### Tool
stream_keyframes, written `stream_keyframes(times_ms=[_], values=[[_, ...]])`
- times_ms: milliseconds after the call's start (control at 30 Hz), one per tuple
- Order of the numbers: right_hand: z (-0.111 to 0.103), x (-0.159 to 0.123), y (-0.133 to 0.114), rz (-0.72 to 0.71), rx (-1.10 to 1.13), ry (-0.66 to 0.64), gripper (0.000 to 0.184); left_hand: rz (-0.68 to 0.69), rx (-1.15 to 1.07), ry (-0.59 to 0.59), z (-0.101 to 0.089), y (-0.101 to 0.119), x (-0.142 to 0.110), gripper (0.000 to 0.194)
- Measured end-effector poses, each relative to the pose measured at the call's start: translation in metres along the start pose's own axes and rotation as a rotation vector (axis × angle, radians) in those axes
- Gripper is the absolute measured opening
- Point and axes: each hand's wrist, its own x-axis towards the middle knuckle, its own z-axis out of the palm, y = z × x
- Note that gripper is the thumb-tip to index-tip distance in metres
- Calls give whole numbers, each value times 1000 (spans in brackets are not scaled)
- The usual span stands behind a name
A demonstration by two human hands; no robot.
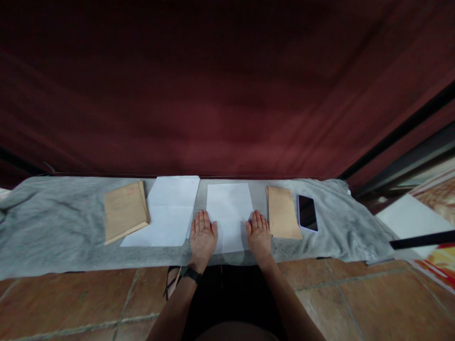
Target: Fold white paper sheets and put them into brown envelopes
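Observation:
A single sheet of white paper (229,208) lies flat on the cloth in front of me. At its left edge my left hand (204,235) rests palm down with the fingers stretched out, holding nothing. My right hand (259,235) lies flat in the same way by the right edge of the sheet. Left of my left hand is a stack of white paper sheets (172,213), partly covered by brown envelopes (124,210). Another small pile of brown envelopes (283,213) sits just right of my right hand.
Grey cloth (64,222) covers the long narrow table. A phone with a dark screen (307,213) lies right of the envelopes. Behind the table hangs a dark red curtain (227,113). A printed board (419,218) and black bars stand at the far right.

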Motion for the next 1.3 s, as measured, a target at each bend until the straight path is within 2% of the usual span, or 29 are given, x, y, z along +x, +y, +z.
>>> stream_keyframes(times_ms=[233, 467, 667, 833, 1033, 1300], values=[[-1, 0, -1, 18, -14, -26, 51, 13, 9, 13, 1, -3, 1, 57], [1, 5, 0, 31, 63, -29, 53, 27, -31, 22, 0, -7, 6, 55], [2, 21, -12, -129, 144, -108, 52, 231, -85, -124, -5, 19, 20, 53], [5, 41, -27, -249, 175, -229, 51, 401, -106, -278, 4, 41, 33, 53], [13, 56, -28, -262, 147, -305, 54, 398, -38, -345, 15, 44, 44, 54], [18, 56, -29, -228, 73, -279, 52, 341, 18, -277, 17, 43, 44, 55]])
